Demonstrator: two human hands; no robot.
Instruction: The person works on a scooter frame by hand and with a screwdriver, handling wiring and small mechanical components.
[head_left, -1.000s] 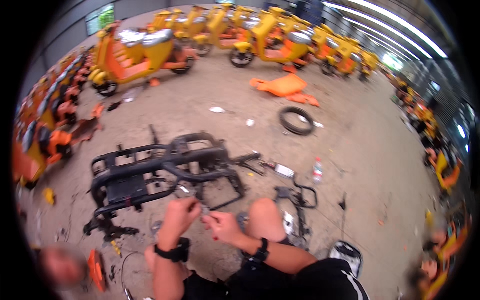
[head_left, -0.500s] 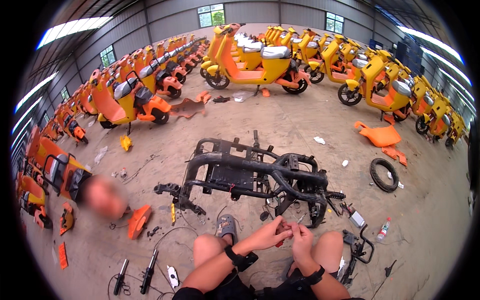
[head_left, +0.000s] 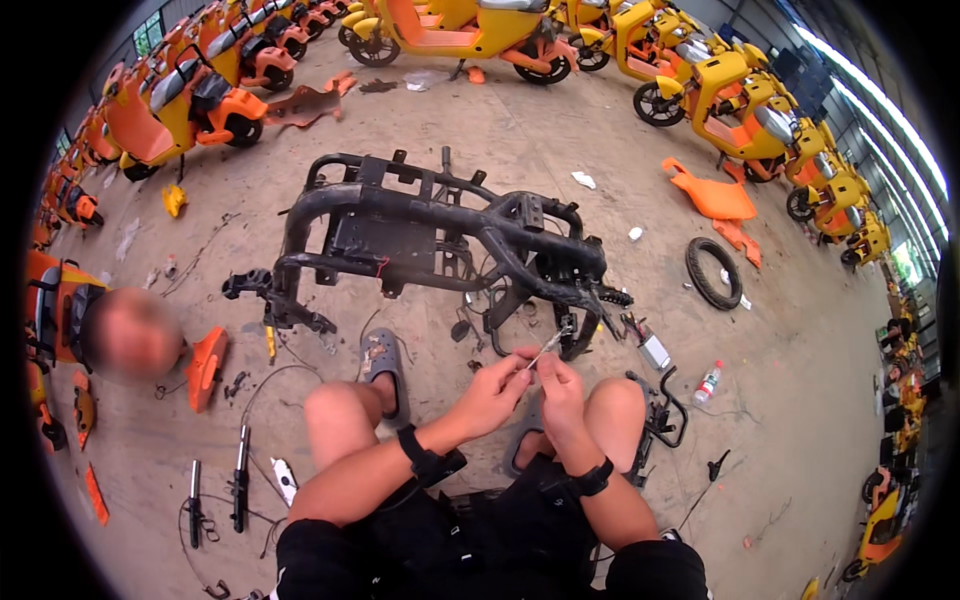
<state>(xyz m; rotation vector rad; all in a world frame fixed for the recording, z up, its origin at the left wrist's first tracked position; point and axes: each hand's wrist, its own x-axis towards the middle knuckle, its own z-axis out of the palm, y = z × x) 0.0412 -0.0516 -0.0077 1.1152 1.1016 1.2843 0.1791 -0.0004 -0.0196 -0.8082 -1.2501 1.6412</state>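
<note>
My left hand (head_left: pixel 488 396) and my right hand (head_left: pixel 562 395) meet in front of my knees, fingers pinched. Between the fingertips is a thin silvery piece (head_left: pixel 548 346), slanting up to the right; its kind is too small to make out. Both hands appear to grip it. Just beyond them a black scooter frame (head_left: pixel 350 200) of bent tubes lies on the floor, with a flat dark plate (head_left: pixel 385 238) in its middle. The piece's far end overlaps the frame's near right end in the picture; whether they touch, I cannot tell.
Orange body panels (head_left: pixel 715 195), a black tyre (head_left: pixel 712 272), a plastic bottle (head_left: pixel 708 382) and a bent black bar (head_left: pixel 675 410) lie to the right. On the left are two shock absorbers (head_left: pixel 240 480) and an orange panel (head_left: pixel 206 368). Rows of yellow and orange scooters (head_left: pixel 470 35) stand behind.
My view has tipped down and shifted right, so the frame and scooters sit higher and further left. The thin silvery piece now shows more clearly between my fingertips.
</note>
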